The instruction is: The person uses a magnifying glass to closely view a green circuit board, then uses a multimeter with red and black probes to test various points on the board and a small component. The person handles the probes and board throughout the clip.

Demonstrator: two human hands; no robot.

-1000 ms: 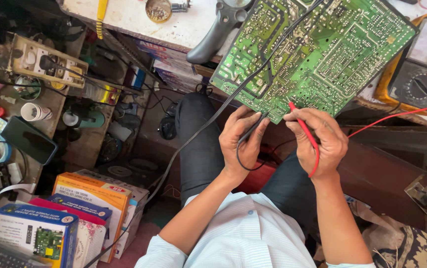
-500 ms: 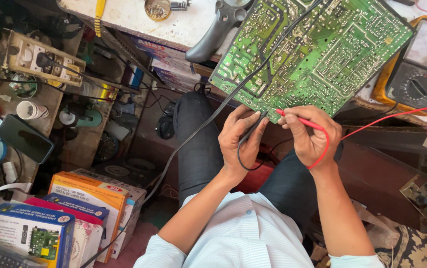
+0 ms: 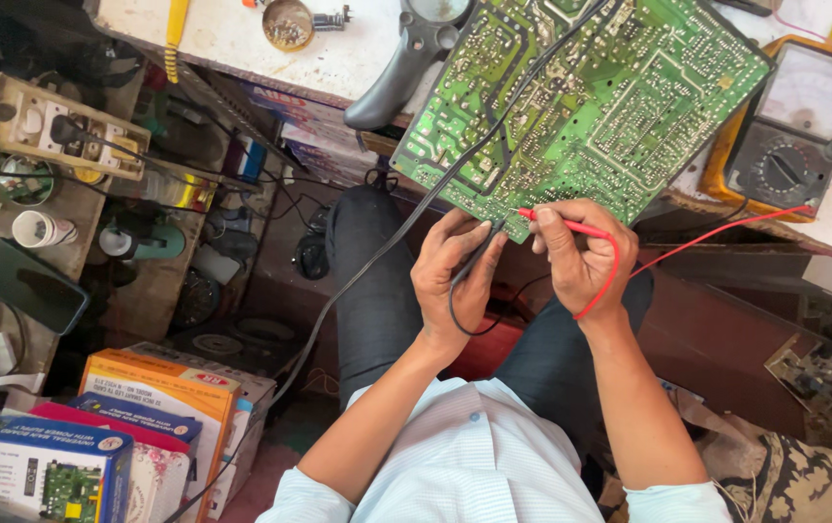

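While both hands sit at the near edge of the work, I read the scene from the biggest thing down. The table (image 3: 242, 44) runs along the far side and carries the green circuit board (image 3: 585, 107), which lies solder side up and tilted, its near edge hanging over toward the lap. Just right of it sits the yellow-cased analog multimeter (image 3: 788, 126), already wired: a red lead (image 3: 716, 232) runs from it to my right hand. My right hand (image 3: 585, 257) pinches the red probe (image 3: 566, 225) between thumb and forefinger, fingers closed narrow on it, tip touching the board's near edge. My left hand (image 3: 454, 276) holds the black probe (image 3: 482, 247) the same way, fingers curled round it, tip at the board close beside the red one. I judge the setup done and the probing under way; most of the board's solder points lie well apart from the tips, seemingly unchecked. I cannot read the needle.
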